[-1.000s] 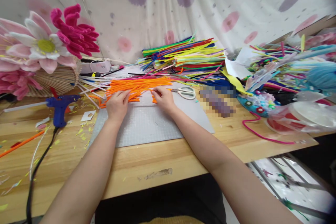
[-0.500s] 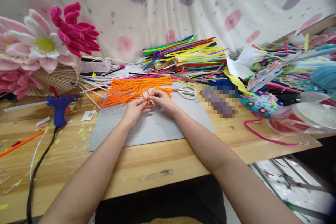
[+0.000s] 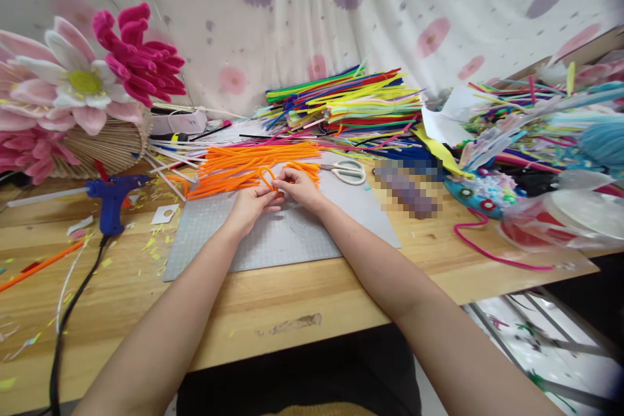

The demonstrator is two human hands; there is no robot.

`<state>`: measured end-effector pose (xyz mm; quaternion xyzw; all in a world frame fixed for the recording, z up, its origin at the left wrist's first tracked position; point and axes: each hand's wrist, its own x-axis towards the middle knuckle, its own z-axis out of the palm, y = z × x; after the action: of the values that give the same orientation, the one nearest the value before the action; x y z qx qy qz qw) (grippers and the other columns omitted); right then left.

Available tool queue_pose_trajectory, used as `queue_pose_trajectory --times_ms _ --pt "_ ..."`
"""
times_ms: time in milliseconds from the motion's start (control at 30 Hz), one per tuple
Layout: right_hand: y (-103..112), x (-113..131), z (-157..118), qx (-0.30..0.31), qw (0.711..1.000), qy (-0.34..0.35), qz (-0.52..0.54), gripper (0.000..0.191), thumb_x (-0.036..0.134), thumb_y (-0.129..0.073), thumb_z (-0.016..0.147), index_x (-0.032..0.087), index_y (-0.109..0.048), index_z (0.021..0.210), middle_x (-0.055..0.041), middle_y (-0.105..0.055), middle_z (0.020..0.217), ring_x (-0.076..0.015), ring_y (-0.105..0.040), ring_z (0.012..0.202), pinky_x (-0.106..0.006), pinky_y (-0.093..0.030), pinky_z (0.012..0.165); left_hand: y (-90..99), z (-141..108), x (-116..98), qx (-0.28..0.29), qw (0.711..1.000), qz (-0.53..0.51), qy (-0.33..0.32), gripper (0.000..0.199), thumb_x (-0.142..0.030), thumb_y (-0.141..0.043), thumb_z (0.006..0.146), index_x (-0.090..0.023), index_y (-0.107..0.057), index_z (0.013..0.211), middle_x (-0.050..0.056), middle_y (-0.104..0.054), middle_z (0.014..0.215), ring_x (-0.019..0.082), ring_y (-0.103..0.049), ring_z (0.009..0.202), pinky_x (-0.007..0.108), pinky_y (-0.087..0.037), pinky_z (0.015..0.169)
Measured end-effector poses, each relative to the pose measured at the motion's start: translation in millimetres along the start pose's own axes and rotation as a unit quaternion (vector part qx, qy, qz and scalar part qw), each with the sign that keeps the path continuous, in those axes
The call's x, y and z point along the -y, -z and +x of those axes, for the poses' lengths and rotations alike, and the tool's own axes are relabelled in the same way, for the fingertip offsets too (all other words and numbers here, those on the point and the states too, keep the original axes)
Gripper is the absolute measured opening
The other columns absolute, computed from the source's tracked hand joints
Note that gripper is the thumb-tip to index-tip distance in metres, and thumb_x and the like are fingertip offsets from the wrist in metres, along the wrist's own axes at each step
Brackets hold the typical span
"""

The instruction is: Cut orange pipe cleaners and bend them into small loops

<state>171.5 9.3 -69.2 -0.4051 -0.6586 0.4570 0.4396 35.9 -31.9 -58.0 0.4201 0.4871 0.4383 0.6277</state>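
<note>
Both hands meet over the grey cutting mat (image 3: 297, 240), pinching one orange pipe cleaner (image 3: 266, 173) that is bent into loops. My left hand (image 3: 252, 210) grips its lower part from the left, fingers closed. From the right, my right hand (image 3: 298, 187) closes thumb and fingertips on the same piece. The fingertips partly cover where the loops meet. Just behind the hands lies a spread of straight orange pipe cleaners (image 3: 229, 172) along the mat's back edge. Scissors with pale handles (image 3: 350, 172) rest to the right of my right hand.
A blue glue gun (image 3: 113, 201) with a black cord stands at the left, among yellow scraps. Plush flowers (image 3: 85, 81) rise behind it. Bundles of coloured pipe cleaners (image 3: 341, 101) are piled at the back. A plastic-wrapped tub (image 3: 560, 218) sits at the right edge.
My right hand has shifted slightly left and down, closer to my left hand. The upright orange loop now leans further left and looks smaller.
</note>
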Motion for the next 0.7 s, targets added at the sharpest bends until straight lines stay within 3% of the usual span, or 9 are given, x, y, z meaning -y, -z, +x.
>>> queue_pose_trajectory --times_ms 300,433,533,633,700 --pt "-1 2 -2 0.027 0.997 -0.023 0.061 0.021 0.03 -0.062 0.066 0.017 -0.046 0.06 0.0061 -0.044 0.056 -0.0065 -0.039 0.051 -0.021 -0.031 0.05 -1.5 0 1 -0.008 0.997 0.076 -0.028 0.021 -0.024 -0.074 0.057 -0.01 -0.068 0.071 0.006 -0.068 0.068 0.016 -0.066 0.066 0.023 -0.053 0.056" --pt "6 7 -4 0.079 0.972 -0.095 0.202 0.024 0.038 -0.065 0.066 0.017 -0.055 0.074 0.0043 -0.051 0.061 -0.0065 -0.042 0.051 -0.019 -0.033 0.047 1.4 -3 -4 0.057 0.998 0.036 0.0 0.014 -0.021 -0.072 0.062 -0.01 -0.067 0.07 0.007 -0.069 0.071 0.013 -0.064 0.063 0.021 -0.053 0.058" --pt "10 12 -4 0.117 0.94 -0.125 0.294 0.031 0.043 -0.064 0.068 0.019 -0.061 0.087 -0.0008 -0.06 0.077 -0.0088 -0.051 0.062 -0.02 -0.041 0.053 2.1 -4 -9 0.124 0.991 0.006 0.057 0.009 -0.014 -0.07 0.066 -0.01 -0.067 0.072 0.005 -0.068 0.069 0.008 -0.062 0.057 0.016 -0.052 0.055" --pt "12 14 -4 0.158 0.924 -0.134 0.322 0.032 0.046 -0.061 0.071 0.018 -0.064 0.087 -0.005 -0.063 0.091 -0.0122 -0.056 0.075 -0.022 -0.046 0.061 0.9 -5 -10 0.163 0.981 -0.029 0.101 0.008 -0.008 -0.066 0.068 -0.011 -0.067 0.076 0.003 -0.066 0.064 0.005 -0.06 0.05 0.012 -0.049 0.05" --pt "12 13 -4 0.15 0.925 -0.14 0.319 0.032 0.046 -0.06 0.072 0.017 -0.064 0.084 -0.0052 -0.064 0.089 -0.012 -0.056 0.073 -0.021 -0.046 0.059 0.2 -5 -10 0.169 0.977 -0.052 0.116 0.01 -0.006 -0.065 0.069 -0.011 -0.067 0.078 0.002 -0.065 0.062 0.004 -0.059 0.049 0.01 -0.048 0.047"
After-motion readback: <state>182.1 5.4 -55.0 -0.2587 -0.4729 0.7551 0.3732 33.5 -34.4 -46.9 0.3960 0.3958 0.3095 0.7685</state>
